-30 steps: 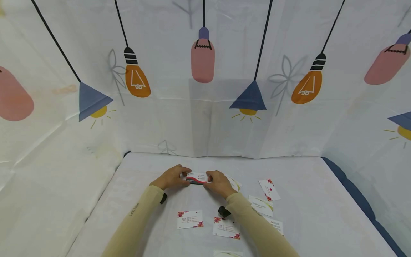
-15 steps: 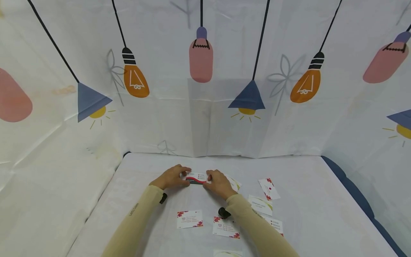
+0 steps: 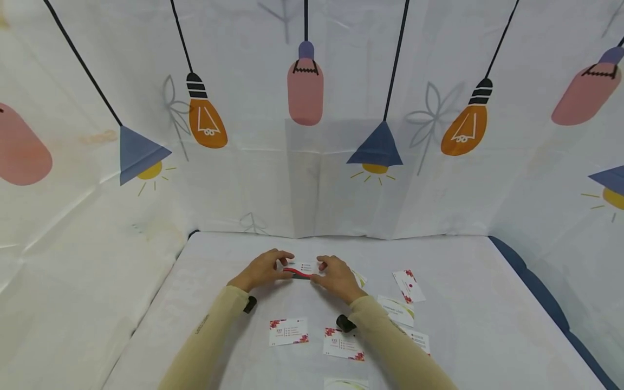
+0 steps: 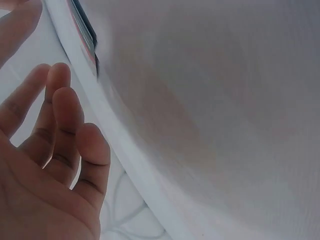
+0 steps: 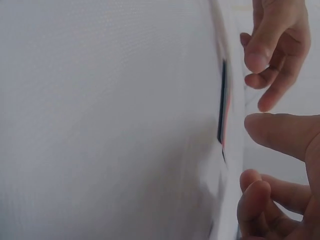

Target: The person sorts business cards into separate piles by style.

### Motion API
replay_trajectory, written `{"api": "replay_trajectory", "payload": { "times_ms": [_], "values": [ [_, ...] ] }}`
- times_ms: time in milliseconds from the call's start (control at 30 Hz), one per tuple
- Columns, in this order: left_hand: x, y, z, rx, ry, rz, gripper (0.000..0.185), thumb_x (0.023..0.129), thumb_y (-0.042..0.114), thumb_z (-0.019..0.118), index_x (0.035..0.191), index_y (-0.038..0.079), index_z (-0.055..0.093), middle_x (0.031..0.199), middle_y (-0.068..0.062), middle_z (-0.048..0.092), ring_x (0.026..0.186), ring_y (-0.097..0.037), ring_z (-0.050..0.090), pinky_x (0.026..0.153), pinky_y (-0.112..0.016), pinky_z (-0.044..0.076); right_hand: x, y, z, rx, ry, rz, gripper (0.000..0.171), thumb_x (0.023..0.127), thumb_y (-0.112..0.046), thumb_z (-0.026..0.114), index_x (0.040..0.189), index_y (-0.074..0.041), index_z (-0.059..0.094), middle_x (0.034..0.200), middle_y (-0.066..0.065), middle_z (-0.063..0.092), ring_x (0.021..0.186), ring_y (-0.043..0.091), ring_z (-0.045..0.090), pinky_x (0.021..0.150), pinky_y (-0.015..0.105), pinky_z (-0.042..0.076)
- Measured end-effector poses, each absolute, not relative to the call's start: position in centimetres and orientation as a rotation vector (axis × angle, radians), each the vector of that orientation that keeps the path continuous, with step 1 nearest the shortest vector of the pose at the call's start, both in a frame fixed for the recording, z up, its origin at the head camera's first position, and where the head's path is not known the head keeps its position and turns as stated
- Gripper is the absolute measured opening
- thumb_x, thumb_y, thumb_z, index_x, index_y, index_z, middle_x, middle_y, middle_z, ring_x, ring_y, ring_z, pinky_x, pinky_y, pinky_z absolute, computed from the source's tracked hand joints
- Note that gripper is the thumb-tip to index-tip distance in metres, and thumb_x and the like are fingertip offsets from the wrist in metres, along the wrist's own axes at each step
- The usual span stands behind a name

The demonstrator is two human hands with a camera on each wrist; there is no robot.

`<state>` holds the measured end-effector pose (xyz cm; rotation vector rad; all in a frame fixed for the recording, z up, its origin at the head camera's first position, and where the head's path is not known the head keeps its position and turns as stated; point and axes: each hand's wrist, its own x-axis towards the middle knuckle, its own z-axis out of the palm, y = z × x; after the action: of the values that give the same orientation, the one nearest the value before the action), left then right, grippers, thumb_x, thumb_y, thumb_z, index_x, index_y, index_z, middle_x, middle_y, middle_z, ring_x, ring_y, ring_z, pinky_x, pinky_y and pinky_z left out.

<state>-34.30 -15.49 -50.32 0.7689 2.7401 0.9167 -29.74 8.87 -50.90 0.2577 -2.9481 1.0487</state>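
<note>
Between the two hands, at the middle of the white desk (image 3: 463,260), a small stack of cards (image 3: 301,270) lies with its long axis running left to right. The left hand (image 3: 263,269) pinches its left end and the right hand (image 3: 337,276) its right end, each grip equally near, fingers curled on the edges.

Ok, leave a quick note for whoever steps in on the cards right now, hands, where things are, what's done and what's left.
Left hand and right hand: each pinches one end of a small card stack, held at the far middle of the table.
Loose cards: one and another near the forearms, more to the right.
Done: some cards gathered.
Left: probably collecting the loose ones.
</note>
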Motion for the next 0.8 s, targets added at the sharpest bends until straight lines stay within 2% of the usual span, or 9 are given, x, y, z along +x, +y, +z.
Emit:
{"api": "replay_trajectory", "payload": {
  "times_ms": [233, 400, 600, 800],
  "values": [
    [-33.6, -14.7, -50.3, 0.867, 2.71, 0.974, 0.05, 0.089, 0.027, 0.081, 0.132, 0.01, 0.065, 0.104, 0.001, 0.064, 0.08, -0.014, 0.051, 0.071, -0.03, 0.045, -29.1, 9.3, -50.8, 0.289, -2.963, 1.006, 0.056, 0.087, -0.036, 0.079, 0.134, -0.01, 0.064, 0.103, -0.003, 0.066, 0.079, 0.012, 0.055, 0.073, 0.032, 0.047],
    [-33.4, -14.2, -50.3, 0.977, 2.722, 0.978, 0.05, 0.088, 0.029, 0.081, 0.13, 0.007, 0.065, 0.104, -0.002, 0.065, 0.077, -0.014, 0.051, 0.069, -0.029, 0.044, -28.5, 9.7, -50.5, 0.281, -2.936, 1.02, 0.055, 0.087, -0.035, 0.079, 0.133, -0.01, 0.065, 0.102, -0.003, 0.067, 0.082, 0.013, 0.056, 0.074, 0.035, 0.048],
    [-32.8, -13.7, -50.2, 0.945, 2.693, 1.01, 0.052, 0.089, 0.031, 0.08, 0.133, 0.009, 0.064, 0.107, -0.002, 0.064, 0.083, -0.018, 0.054, 0.074, -0.031, 0.046, -27.5, 11.1, -50.6, 0.219, -2.922, 1.083, 0.054, 0.086, -0.036, 0.079, 0.132, -0.012, 0.066, 0.102, -0.004, 0.066, 0.082, 0.014, 0.056, 0.071, 0.035, 0.047],
    [-32.2, -13.1, -50.2, 0.934, 2.655, 1.059, 0.053, 0.088, 0.033, 0.08, 0.134, 0.01, 0.064, 0.107, -0.002, 0.065, 0.082, -0.016, 0.054, 0.075, -0.031, 0.047, -26.4, 12.7, -50.6, 0.213, -2.914, 1.093, 0.055, 0.086, -0.037, 0.079, 0.133, -0.012, 0.065, 0.104, -0.004, 0.066, 0.08, 0.012, 0.055, 0.067, 0.032, 0.046]
  ]
}}
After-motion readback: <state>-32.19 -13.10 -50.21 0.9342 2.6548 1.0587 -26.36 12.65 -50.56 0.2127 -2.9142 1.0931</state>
